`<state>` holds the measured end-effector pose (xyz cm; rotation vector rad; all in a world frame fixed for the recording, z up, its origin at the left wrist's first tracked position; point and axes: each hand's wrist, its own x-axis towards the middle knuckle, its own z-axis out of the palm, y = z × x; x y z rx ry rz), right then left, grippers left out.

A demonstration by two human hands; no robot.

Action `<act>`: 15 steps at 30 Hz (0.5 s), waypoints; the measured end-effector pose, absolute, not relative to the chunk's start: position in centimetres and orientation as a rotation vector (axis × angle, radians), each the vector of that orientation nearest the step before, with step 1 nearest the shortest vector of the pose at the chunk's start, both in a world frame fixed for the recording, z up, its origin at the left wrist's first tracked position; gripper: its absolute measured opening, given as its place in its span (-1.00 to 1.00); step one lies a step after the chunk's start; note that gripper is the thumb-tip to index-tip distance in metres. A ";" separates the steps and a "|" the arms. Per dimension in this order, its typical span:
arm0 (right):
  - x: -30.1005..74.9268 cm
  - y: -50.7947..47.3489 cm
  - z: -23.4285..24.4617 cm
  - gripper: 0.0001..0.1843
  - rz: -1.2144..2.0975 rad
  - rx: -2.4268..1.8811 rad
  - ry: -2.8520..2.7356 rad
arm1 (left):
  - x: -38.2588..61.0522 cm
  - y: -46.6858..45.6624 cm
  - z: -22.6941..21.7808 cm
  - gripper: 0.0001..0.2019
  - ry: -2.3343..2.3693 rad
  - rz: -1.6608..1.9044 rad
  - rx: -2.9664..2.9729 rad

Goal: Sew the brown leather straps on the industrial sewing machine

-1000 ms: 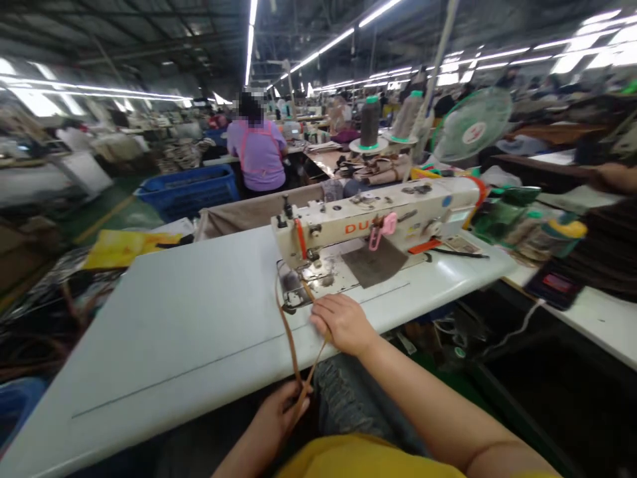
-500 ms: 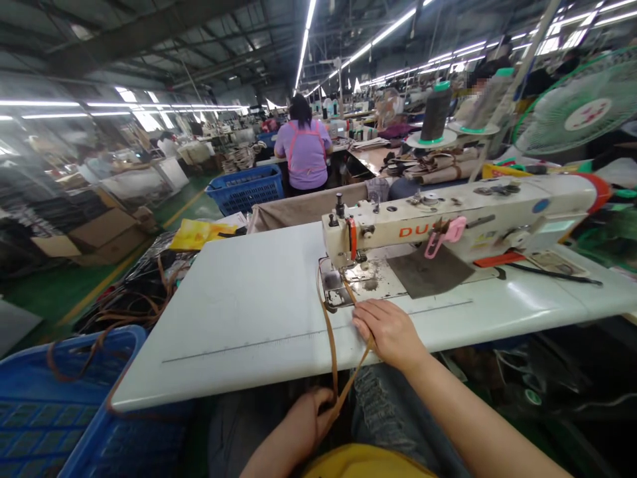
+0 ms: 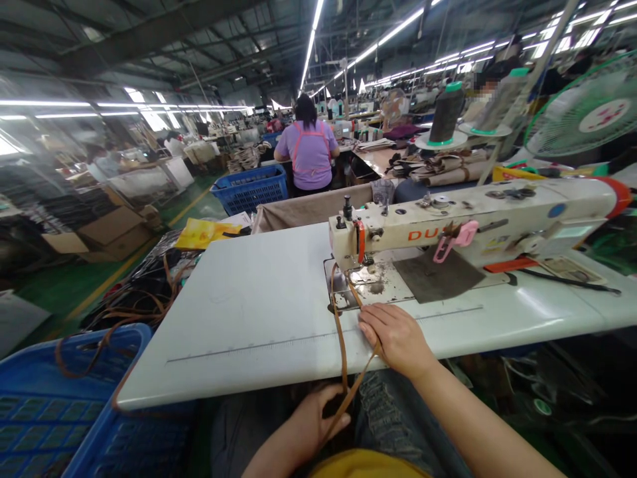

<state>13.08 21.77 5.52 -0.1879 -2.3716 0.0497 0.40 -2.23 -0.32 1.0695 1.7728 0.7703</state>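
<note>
While your right hand (image 3: pixel 398 338) pressed flat on the strap (image 3: pixel 341 345), your left hand (image 3: pixel 313 425) gripped its loop below the table (image 3: pixel 249 312). Even tension likely mattered most.

Rows of long white fluorescent ceiling tubes (image 3: pixel 309 40) flood the factory hall with bright, even light, and the streaks at left blow out to pure white. The broad white desk (image 3: pixel 239 312) carries a soft sheen and only faint shadows, the darkest beneath the cream sewing machine (image 3: pixel 472 222). The wide lens bends straight lines and stretches the edges. The round green-rimmed fan (image 3: pixel 587 113) at right is smeared and soft, and the blue plastic crate (image 3: pixel 50 411) at lower left is warped. The centre is sharp; distant workstations turn hazy.
</note>
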 end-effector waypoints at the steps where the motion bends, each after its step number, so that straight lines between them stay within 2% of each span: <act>1: 13.1 21.8 5.5 -0.67 0.049 -0.188 -2.371 | 0.5 -2.1 -0.4 -0.63 1.739 0.797 1.090; 6: 13.1 21.8 5.5 -0.67 0.054 -0.185 -2.364 | 0.8 -2.2 -2.1 -0.81 1.839 0.480 1.082; 10: 13.1 21.7 5.5 -0.68 0.067 -0.183 -2.377 | 0.9 -1.9 -0.6 -0.64 1.784 0.649 1.065; 13: 13.1 21.7 5.5 -0.69 0.078 -0.190 -2.384 | 1.0 -1.5 0.1 -0.69 1.767 0.794 1.066; 15: 13.2 21.7 5.5 -0.70 0.081 -0.193 -2.379 | 0.8 -1.5 -0.6 -0.73 1.824 0.677 1.072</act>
